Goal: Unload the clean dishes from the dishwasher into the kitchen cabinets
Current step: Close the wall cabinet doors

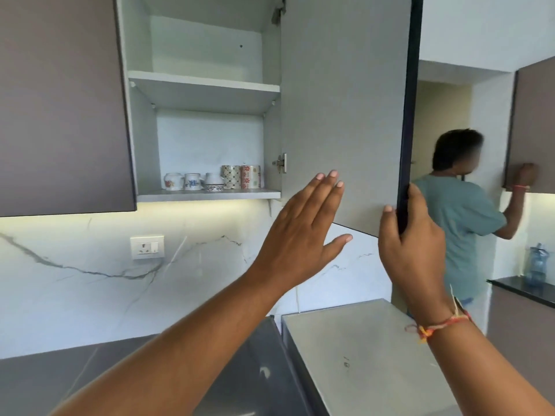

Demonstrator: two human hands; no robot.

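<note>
Here the right hand (pixel 411 244) grips the outer edge of the open cabinet door (pixel 342 100). The left hand (pixel 303 232) is raised flat, fingers straight, holding nothing.

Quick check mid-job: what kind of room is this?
Most likely a home kitchen: an open wall cabinet holding mugs, a marble-look backsplash with a wall socket, and a countertop below.
</note>
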